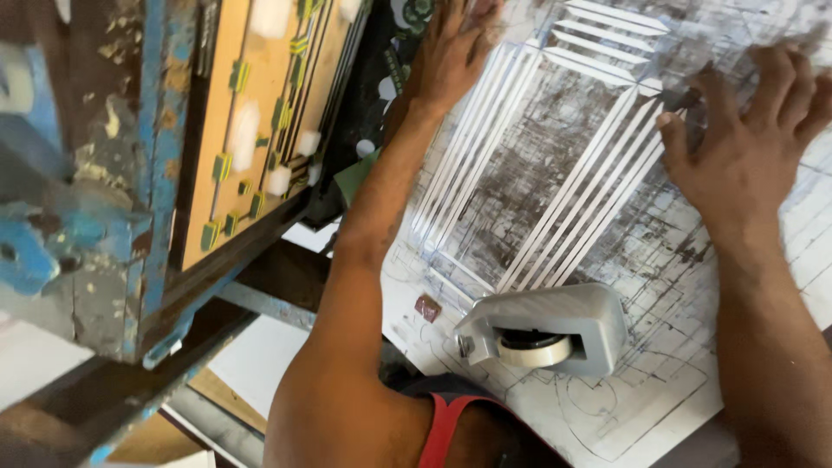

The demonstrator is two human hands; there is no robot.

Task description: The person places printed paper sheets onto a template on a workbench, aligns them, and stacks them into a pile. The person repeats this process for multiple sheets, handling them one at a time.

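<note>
Item: white work board [659, 260], scuffed dark, with raised white strips [572, 199] in fanned rows. My left hand [455, 48] lies flat at its far edge, fingers spread, holding nothing. My right hand [750, 130] presses on the strips, fingers apart, thumb on a strip end. Grey tape dispenser [546, 328] rests near me. Worn blue press frame [104, 173] stands left.

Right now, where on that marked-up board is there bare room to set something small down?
The lower right of the board, between the grey tape dispenser and the right forearm, lies bare. A smaller patch sits left of the dispenser, beside the small reddish block. The top is crowded: the left hand and right hand press among the white strips.
</note>
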